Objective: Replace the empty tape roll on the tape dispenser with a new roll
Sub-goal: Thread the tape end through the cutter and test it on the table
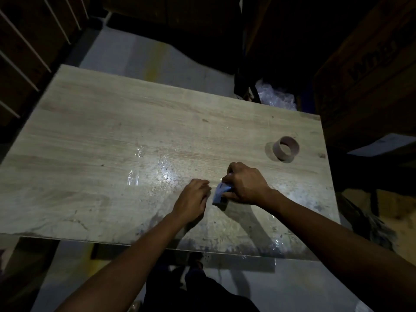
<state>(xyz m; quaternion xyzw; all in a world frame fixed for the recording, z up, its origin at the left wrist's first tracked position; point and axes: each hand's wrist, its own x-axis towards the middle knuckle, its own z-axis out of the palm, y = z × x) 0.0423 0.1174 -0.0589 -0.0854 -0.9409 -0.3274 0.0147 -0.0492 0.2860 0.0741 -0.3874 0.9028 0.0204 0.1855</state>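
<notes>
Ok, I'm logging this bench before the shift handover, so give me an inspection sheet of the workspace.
Surface: wooden table, scuffed, with shiny patches of clear film stuck near the middle.
Job's things: blue tape dispenser on the table under the right hand; empty cardboard roll lying apart at the far right. New roll: not made out.
Clutter: nothing seen on the table beyond the film patches.
Hands: right hand closed on the dispenser; left hand beside it, fingers at its near end, grip unclear.
Cables: nothing seen.
Surroundings: dim room; bubble wrap behind the table, cardboard box at right.
</notes>
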